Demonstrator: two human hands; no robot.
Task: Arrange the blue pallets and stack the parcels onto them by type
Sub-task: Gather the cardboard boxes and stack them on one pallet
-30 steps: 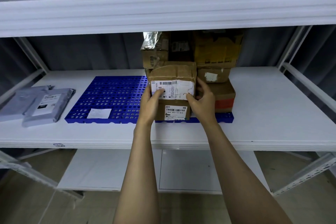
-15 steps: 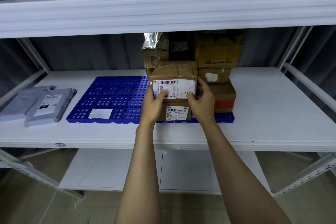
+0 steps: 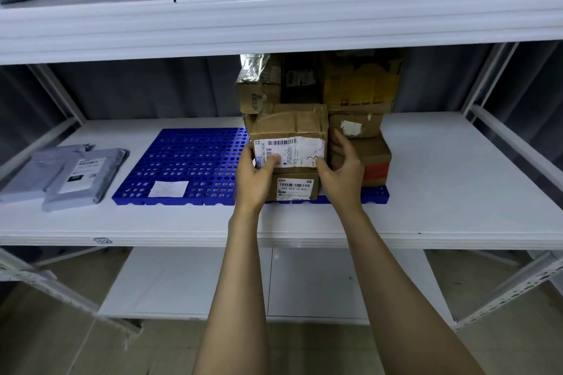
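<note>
Cardboard box (image 3: pixel 289 128) sat atop the stack (image 3: pixel 359 94) on the blue pallet (image 3: pixel 195 161); your left grip (image 3: pixel 256 173) and right grip (image 3: pixel 344 167) clasped its sides, thumbs on its front.

A blue perforated plastic pallet (image 3: pixel 189 161) lies at centre frame on the white middle shelf board (image 3: pixel 457 192), with a white paper slip (image 3: pixel 167 189) near its front edge and two overlapping grey plastic mailer bags (image 3: pixel 70 173) on the board just left of it. Directly right of it, a second blue plastic pallet (image 3: pixel 374 193) carries a stack of brown cardboard parcel boxes (image 3: pixel 359 91) whose top is hidden behind the white upper shelf (image 3: pixel 274 24). At the stack's front left, a brown taped cardboard box (image 3: pixel 289 125) sits on a small brown labelled cardboard box (image 3: pixel 294 187), with the left hand (image 3: pixel 254 175) gripping its left side and the right hand (image 3: pixel 344 167) cupped round its right front corner.
</note>
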